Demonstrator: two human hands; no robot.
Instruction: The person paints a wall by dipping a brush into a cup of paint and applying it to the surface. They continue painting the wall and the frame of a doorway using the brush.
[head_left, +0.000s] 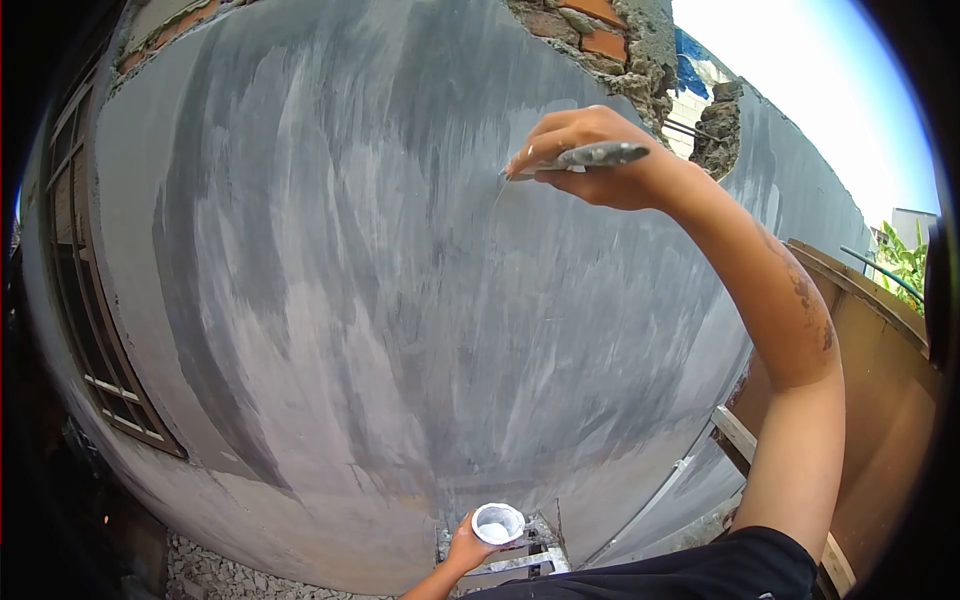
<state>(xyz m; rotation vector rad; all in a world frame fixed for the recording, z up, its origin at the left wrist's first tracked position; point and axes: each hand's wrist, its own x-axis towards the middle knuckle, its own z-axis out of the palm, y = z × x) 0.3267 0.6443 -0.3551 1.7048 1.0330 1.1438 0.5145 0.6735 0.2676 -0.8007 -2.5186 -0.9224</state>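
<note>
My right hand (590, 155) is raised to the upper middle of the wall, its fingers closed round a paintbrush (605, 154). The paint-spotted handle points back to the right, and the brush tip is at the wall surface. Streaks of grey and whitish paint cover the wall (350, 250), running mostly up and down. Low in front of me, my left hand (466, 545) grips a small cup (498, 523) from its left side. White paint shows inside the cup, and its rim is smeared with white.
Broken brickwork (600, 40) edges the wall at the top. A barred window (75, 250) is at the left. Below the cup stands a paint-spattered metal frame (545, 560), with rubble (215, 570) on the ground to its left. A brown panel (875, 370) rises behind my right arm.
</note>
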